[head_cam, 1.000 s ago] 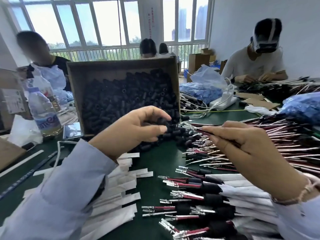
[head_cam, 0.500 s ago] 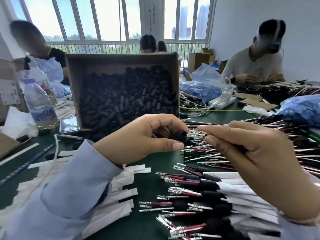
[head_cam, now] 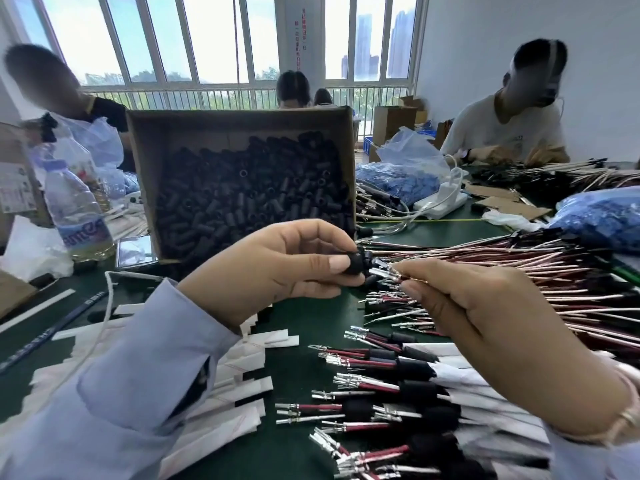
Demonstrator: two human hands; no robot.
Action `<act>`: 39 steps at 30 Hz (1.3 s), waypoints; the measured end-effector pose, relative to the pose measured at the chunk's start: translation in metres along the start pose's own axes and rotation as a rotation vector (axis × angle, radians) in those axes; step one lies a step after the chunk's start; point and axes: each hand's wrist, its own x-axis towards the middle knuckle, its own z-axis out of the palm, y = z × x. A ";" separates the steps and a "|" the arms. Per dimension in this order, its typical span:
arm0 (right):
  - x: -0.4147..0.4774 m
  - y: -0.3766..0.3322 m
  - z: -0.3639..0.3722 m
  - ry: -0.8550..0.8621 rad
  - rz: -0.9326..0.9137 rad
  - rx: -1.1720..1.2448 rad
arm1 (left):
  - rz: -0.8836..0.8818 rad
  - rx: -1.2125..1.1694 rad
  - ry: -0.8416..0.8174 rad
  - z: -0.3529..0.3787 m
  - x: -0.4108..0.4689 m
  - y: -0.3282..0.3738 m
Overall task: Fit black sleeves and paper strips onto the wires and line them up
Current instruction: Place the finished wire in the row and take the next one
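A short row of finished wires (head_cam: 398, 393) lies on the worktop (head_cam: 294, 358) beside a far bigger heap of bare wires (head_cam: 554, 271), so most seems left to do; above it the left hand (head_cam: 277, 268) pinches a black sleeve (head_cam: 355, 263) in its fingers (head_cam: 332, 264), right at the tip of the wire (head_cam: 384, 271) gripped by the right hand (head_cam: 485, 313).

The sleeves (head_cam: 249, 202) look like matt black rubber or foam (hard to tell which); their box (head_cam: 242, 129) is plain brown cardboard. The wires (head_cam: 519, 261) have glossy reddish insulation and shiny metal tips (head_cam: 332, 358). The paper strips (head_cam: 239, 422) are white and matt; the bottle (head_cam: 76, 209) is clear, glossy plastic.
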 end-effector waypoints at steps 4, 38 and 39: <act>0.000 0.000 -0.002 0.000 0.041 0.046 | -0.061 -0.108 -0.026 0.001 -0.001 0.000; 0.000 -0.001 -0.005 0.085 0.079 0.196 | -0.010 -0.270 -0.009 0.026 -0.012 0.006; 0.000 0.000 -0.004 0.079 0.082 0.215 | 0.001 -0.255 0.003 0.027 -0.012 0.007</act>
